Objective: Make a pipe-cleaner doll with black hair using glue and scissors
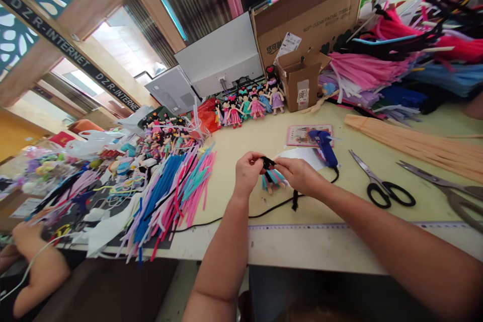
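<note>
My left hand [249, 171] and my right hand [298, 173] meet over the table, both pinching a small black fuzzy piece [267, 162] that looks like pipe cleaner. Directly beneath it shows a pastel striped bundle [274, 181] in teal, pink and white, like a doll's skirt. Whether the bundle is joined to the black piece cannot be made out. A short black braided piece [295, 200] lies by my right wrist. Just beyond my right hand is a blue glue gun [325, 148], resting near a white sheet [302, 156] and a pink-edged card [292, 136].
Two scissors [384, 187] [449, 186] and peach pipe cleaners [415, 143] lie right. Coloured pipe cleaners [166, 191] spread left. Finished dolls [251, 105] stand behind, beside a small carton [302, 80]. A black cord [234, 216] crosses the table. A co-worker's arm [41, 261] is far left.
</note>
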### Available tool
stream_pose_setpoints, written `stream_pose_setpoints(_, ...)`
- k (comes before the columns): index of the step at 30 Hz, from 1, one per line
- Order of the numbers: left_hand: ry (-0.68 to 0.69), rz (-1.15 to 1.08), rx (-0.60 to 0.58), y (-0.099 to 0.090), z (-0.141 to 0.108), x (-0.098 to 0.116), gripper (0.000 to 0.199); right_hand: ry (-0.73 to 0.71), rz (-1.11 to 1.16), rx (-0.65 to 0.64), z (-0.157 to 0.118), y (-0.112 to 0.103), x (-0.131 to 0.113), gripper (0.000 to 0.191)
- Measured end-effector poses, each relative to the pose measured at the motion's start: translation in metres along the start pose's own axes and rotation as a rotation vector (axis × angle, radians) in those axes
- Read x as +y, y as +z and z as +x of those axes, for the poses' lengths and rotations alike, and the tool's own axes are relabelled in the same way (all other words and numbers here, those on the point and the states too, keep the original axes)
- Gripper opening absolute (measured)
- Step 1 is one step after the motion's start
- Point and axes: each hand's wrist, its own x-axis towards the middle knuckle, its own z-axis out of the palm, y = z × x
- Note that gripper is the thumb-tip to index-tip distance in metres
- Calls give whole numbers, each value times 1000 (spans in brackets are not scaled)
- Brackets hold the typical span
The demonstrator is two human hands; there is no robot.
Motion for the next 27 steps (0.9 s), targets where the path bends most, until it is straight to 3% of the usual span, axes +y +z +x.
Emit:
stream_pose_setpoints(5,117,103,-40,1,-3,-2,16,73,-71,5,-1,-2,-2,28)
stream_pose_setpoints(8,102,96,-84,-7,1,-2,20,98,-69,39,0,-3,-1,28)
stream_pose_setpoints(10,97,114,-47,-17,7,-3,27,104,-22,70,2,-4,3,27)
stream_pose_setpoints(13,97,301,82,-33,18,-10,31,143,91,119,7,-4,12,25)
stream_pose_setpoints(15,34,447,20,-38,21,-16,40,181,166,137,11,-3,20,23)
stream_pose_setpoints(19,-40,651,-208,-29,18,-23,51,230,274,185,17,-1,33,23)
stream_pose_setpoints(22,5,732,-208,-17,14,-25,45,230,313,210,19,2,39,24)
stream_pose_setpoints(27,-8,608,-211,-5,13,-29,23,230,379,228,20,0,38,23)
